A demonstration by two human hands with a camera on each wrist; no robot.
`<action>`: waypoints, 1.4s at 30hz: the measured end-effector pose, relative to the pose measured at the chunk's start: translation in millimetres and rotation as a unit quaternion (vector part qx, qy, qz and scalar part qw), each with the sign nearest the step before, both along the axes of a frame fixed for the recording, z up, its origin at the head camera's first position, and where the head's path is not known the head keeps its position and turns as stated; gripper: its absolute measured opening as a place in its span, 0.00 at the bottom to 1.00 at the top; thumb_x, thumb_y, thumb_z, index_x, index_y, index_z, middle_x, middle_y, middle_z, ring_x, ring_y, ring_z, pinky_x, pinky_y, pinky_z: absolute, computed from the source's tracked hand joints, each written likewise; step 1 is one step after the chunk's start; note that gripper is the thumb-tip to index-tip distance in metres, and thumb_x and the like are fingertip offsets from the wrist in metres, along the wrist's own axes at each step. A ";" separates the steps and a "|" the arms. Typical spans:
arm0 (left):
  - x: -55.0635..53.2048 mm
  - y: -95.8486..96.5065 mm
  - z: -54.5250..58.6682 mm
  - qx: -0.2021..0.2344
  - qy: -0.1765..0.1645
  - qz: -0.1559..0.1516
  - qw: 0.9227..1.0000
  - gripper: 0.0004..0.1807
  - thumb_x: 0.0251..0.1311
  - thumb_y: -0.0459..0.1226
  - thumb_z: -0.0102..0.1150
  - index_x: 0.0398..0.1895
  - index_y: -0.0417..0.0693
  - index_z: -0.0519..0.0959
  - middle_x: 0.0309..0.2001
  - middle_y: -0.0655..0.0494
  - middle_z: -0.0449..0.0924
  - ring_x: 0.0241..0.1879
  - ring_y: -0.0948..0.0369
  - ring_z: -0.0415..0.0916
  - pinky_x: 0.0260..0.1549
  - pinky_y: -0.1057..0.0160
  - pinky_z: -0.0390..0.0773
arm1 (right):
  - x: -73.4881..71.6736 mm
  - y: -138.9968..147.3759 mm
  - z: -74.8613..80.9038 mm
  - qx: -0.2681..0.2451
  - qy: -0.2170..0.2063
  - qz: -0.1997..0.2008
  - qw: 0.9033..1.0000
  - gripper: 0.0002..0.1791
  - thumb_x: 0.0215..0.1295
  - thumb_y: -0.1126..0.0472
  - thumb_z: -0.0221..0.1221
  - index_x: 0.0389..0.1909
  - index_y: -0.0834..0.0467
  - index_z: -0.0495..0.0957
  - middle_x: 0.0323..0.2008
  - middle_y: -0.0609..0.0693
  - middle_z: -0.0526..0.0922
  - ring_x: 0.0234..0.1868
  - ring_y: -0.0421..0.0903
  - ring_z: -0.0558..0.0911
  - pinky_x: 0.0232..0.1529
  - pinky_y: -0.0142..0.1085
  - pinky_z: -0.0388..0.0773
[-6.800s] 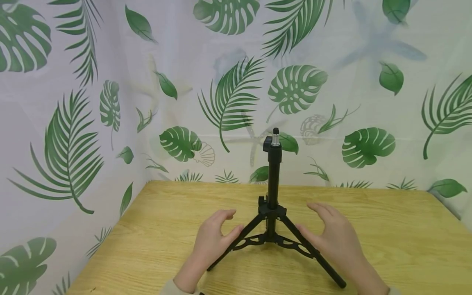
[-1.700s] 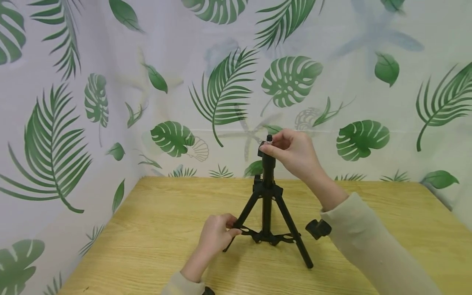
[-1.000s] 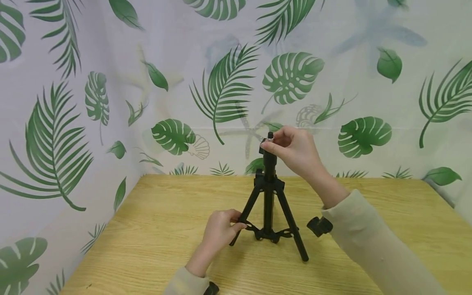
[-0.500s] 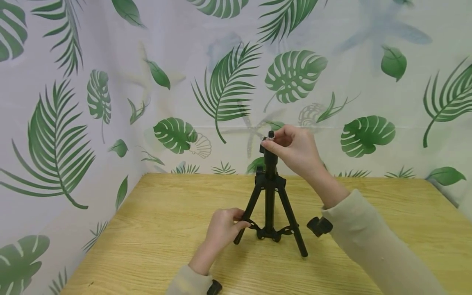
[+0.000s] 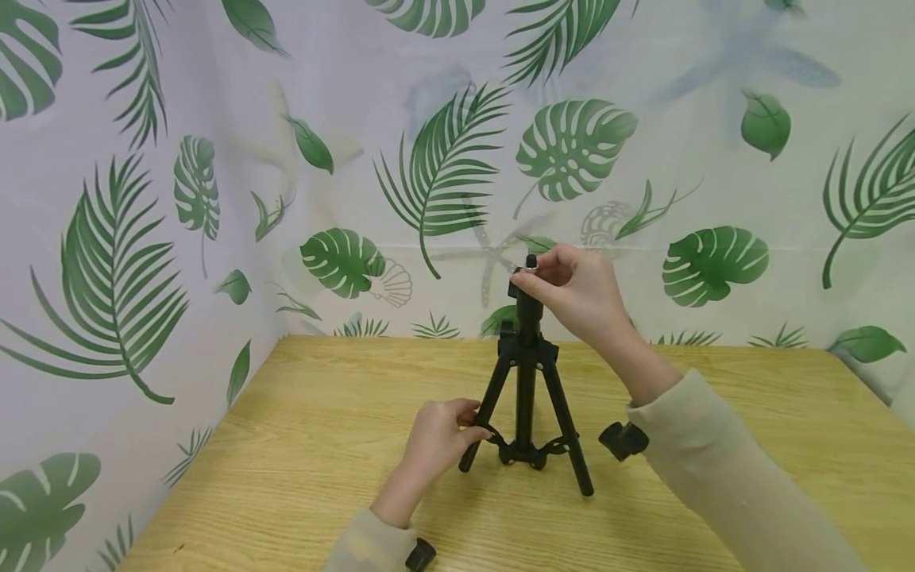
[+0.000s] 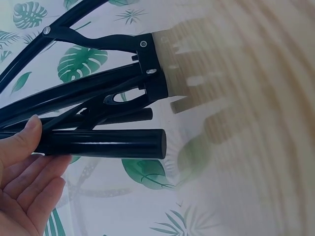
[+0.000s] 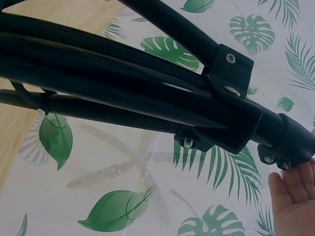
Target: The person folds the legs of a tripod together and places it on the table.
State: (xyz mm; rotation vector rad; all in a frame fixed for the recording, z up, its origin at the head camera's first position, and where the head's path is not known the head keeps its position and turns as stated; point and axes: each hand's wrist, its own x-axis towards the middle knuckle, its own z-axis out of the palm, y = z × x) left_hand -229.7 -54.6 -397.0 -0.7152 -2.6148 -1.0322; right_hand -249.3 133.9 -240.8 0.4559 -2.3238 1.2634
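A black tripod stand stands upright on the table, its legs partly folded in. My right hand pinches the top of its column, thumb in front, just below the dark tip. Lower down, my left hand holds the left leg between thumb and fingers, near the brace. In the left wrist view that leg's round foot sticks out past the hand. The right wrist view shows the upper collar with my right fingertips at its edge.
The wood-grain table reaches back to a leaf-printed cloth, which also hangs along the left side. Small black devices sit at both wrists, one by the right sleeve and one by the left cuff.
Both hands hovered beside the widely spread legs at first. Later my right hand took the column top and my left the left leg; the legs have drawn inward and my left hand moved right.
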 end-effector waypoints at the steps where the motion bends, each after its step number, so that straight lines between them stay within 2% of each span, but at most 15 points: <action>1: 0.0 0.3 0.1 0.003 -0.002 0.001 1.000 0.18 0.44 0.34 0.66 0.40 0.35 0.79 0.29 0.48 0.81 0.29 0.59 0.79 0.23 0.74 0.73 | -0.5 0.1 -0.3 0.000 0.001 0.000 1.000 0.13 0.55 0.56 0.61 0.31 0.63 0.76 0.28 0.55 0.80 0.29 0.45 0.78 0.32 0.38 0.72; 12: 0.2 4.1 3.1 0.014 -0.030 0.011 0.999 0.15 0.46 0.35 0.65 0.39 0.37 0.79 0.30 0.50 0.81 0.30 0.59 0.78 0.23 0.74 0.73 | -1.3 0.2 -1.4 0.000 0.010 0.004 1.000 0.13 0.55 0.56 0.61 0.31 0.64 0.76 0.28 0.55 0.80 0.28 0.45 0.78 0.31 0.37 0.72; 24: 0.4 8.1 4.6 0.016 -0.014 0.007 1.000 0.13 0.45 0.35 0.66 0.36 0.38 0.80 0.26 0.53 0.81 0.28 0.61 0.78 0.23 0.73 0.73 | -1.1 -0.1 -2.5 -0.001 0.011 0.002 1.000 0.13 0.55 0.56 0.61 0.31 0.63 0.77 0.28 0.55 0.80 0.29 0.45 0.78 0.31 0.37 0.72; 32: -1.7 10.7 5.0 0.005 0.011 0.008 1.000 0.13 0.45 0.34 0.65 0.36 0.37 0.80 0.27 0.52 0.81 0.28 0.61 0.78 0.26 0.70 0.74 | -2.0 0.9 -2.2 0.000 0.016 0.000 1.000 0.14 0.55 0.55 0.61 0.32 0.63 0.77 0.29 0.54 0.80 0.30 0.45 0.78 0.32 0.37 0.73; 42: -0.8 13.5 7.3 -0.003 -0.015 0.021 1.000 0.14 0.46 0.35 0.65 0.37 0.38 0.80 0.28 0.53 0.81 0.29 0.61 0.78 0.28 0.69 0.75 | -1.4 -0.1 -2.5 -0.005 0.009 0.000 1.000 0.14 0.55 0.55 0.61 0.31 0.64 0.76 0.29 0.55 0.80 0.30 0.45 0.78 0.32 0.37 0.72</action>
